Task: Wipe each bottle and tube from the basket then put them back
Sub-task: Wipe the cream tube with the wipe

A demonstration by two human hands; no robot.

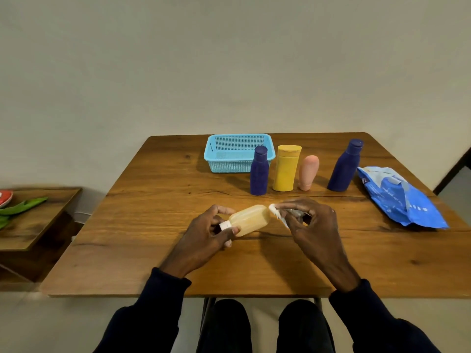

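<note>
Left hand (212, 229) clamping cap end of pale orange bottle (251, 219), holding it sideways just above worktop (153, 225), well in front of blue basket (237, 152). Right hand (309, 220) pinching white wipe (277, 212) against bottle's base. Two dark blue bottles (259, 170), yellow bottle (286, 168), pink tube (308, 172) standing right of basket; wipe pack (400, 197) lying further right.
</note>
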